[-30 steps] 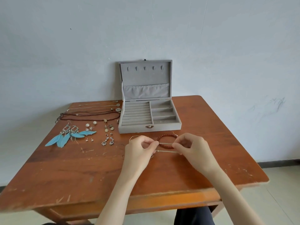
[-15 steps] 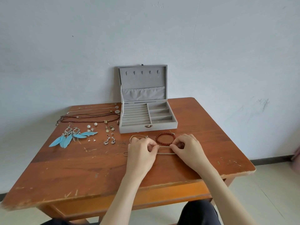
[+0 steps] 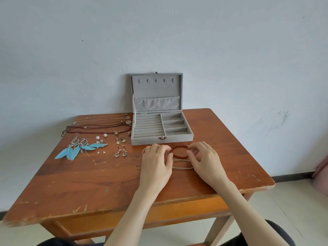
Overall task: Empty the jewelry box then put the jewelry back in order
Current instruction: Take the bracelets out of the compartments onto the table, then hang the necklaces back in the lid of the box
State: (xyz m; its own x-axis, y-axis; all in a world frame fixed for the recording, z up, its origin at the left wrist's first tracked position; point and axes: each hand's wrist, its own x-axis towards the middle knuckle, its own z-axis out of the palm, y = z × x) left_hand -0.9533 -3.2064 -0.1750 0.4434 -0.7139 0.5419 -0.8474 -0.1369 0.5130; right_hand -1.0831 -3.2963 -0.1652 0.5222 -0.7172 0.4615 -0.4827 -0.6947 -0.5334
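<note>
The grey jewelry box (image 3: pixel 179 138) stands open at the back of the table, its compartments bare. Just in front of it lies a red bead bracelet (image 3: pixel 178 155). My left hand (image 3: pixel 156 164) pinches its left end with curled fingers, and my right hand (image 3: pixel 206 161) pinches its right end. A thin beige cord bracelet (image 3: pixel 182 168) lies on the wood between my hands, its ends hidden under them. A thin bangle (image 3: pixel 143 151) peeks out left of my left hand.
On the left of the wooden table (image 3: pixel 88 183) lie several necklaces (image 3: pixel 99 129), blue feather earrings (image 3: pixel 76 151), pearl studs (image 3: pixel 101 137) and several small earrings (image 3: pixel 120 150). A small cord loop (image 3: pixel 138 167) lies left of my left hand. A wall stands right behind the box.
Both hands have moved from the beige cord bracelet up towards the box and now meet at the red bead bracelet. The cord stays on the table. The view has shifted.
</note>
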